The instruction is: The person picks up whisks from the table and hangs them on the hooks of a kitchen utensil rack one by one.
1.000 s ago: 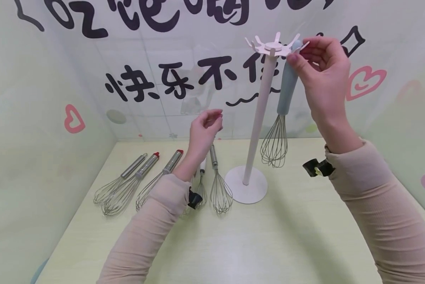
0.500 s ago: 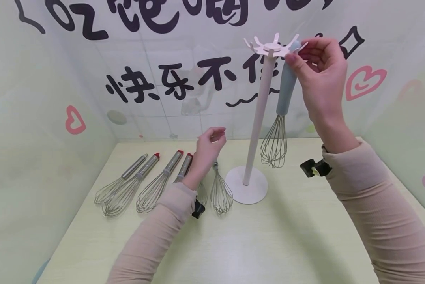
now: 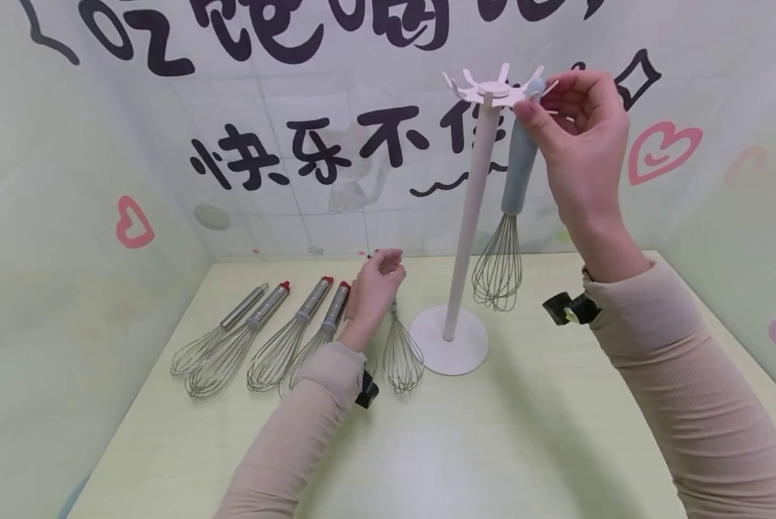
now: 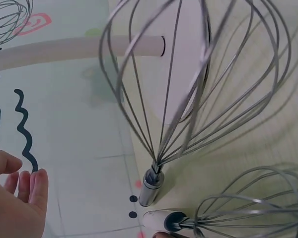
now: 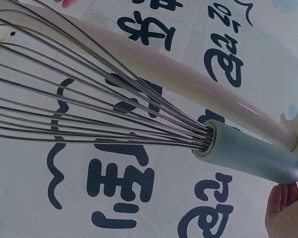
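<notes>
My right hand (image 3: pixel 585 137) is at the top of a white hook stand (image 3: pixel 475 209) and pinches the upper end of a whisk with a blue handle (image 3: pixel 520 169) beside the hooks (image 3: pixel 491 92). The whisk's wire head points down, well above the table. In the right wrist view the fingers (image 5: pixel 283 198) sit at the handle's end, close to the stand's hooks. My left hand (image 3: pixel 376 288), fingers loosely bent and holding nothing, is over the whisks left of the stand. It partly hides them. A metal-handled whisk (image 4: pixel 151 191) and a white-handled one (image 4: pixel 161 219) show near it.
Several more whisks lie on the table (image 3: pixel 452 447) to the left: a plain steel one (image 3: pixel 241 308) and others, such as a red-tipped whisk (image 3: pixel 313 299). The stand's round white base (image 3: pixel 468 360) rests right of them. A lettered wall sheet (image 3: pixel 323 151) rises behind.
My left hand has come down from above the whisks towards the table, uncovering red-tipped whisk handles. The right hand and the blue-handled whisk have barely moved.
</notes>
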The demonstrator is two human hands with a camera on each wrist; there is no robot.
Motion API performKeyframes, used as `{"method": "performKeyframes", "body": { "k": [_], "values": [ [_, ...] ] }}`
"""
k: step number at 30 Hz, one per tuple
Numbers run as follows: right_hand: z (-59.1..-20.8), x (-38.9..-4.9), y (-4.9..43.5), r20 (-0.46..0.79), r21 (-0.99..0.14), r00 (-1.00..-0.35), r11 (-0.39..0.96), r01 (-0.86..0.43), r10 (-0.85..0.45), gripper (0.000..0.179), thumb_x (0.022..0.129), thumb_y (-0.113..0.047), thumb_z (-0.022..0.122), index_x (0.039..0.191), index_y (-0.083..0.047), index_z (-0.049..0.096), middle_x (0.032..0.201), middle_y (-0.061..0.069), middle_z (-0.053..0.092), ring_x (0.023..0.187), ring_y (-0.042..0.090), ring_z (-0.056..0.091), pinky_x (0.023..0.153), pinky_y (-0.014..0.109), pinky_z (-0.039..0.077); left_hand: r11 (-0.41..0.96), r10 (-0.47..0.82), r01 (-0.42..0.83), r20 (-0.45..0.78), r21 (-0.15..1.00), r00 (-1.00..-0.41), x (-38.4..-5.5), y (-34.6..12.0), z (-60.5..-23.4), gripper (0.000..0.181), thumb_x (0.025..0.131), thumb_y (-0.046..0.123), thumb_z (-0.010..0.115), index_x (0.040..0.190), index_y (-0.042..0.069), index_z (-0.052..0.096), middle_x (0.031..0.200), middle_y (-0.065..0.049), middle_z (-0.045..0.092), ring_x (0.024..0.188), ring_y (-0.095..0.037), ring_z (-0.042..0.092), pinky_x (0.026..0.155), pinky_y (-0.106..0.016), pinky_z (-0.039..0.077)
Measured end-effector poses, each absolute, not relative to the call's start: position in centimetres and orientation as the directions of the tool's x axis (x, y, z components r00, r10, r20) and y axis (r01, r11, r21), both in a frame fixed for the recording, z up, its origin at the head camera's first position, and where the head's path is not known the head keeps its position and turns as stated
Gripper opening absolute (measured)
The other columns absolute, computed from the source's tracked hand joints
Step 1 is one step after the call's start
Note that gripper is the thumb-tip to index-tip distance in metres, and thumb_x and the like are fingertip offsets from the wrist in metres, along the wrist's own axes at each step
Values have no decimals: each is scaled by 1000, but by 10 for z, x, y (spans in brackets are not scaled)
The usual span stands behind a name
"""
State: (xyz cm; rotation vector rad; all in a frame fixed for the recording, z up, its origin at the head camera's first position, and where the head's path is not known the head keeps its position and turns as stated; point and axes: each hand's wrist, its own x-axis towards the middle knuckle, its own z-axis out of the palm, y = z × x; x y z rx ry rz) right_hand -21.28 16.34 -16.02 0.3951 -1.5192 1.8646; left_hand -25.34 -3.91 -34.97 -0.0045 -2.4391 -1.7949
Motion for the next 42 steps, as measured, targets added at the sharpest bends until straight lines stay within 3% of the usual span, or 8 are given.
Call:
{"method": "performKeyframes", "body": {
  "k": [8,27,42],
  "values": [
    [-159,-212,162,627,-724,-704,-84,-685,334,31,73,0,77,95,-7,57,91,4,59,85,15,57,84,20,51,243,-80,82,104,967,-991,-258,-38,-363,39,85,-2,55,124,0,57,120,-18,62,111,-29,59,97,-36,51],
    [-157,-208,147,635,-690,-636,-48,-722,438,34,71,1,76,90,-9,51,89,1,53,83,13,53,80,21,47,299,-115,14,50,954,-992,-261,-36,-384,41,83,-4,58,124,3,57,122,-18,61,115,-31,58,99,-37,50],
    [-166,-215,163,675,-684,-652,-38,-728,345,31,74,1,75,100,-6,58,93,1,58,90,14,56,80,20,48,269,-140,-20,18,963,-990,-260,-38,-398,44,80,-9,57,123,-2,57,121,-23,59,116,-35,55,102,-40,48]
  ]
}}
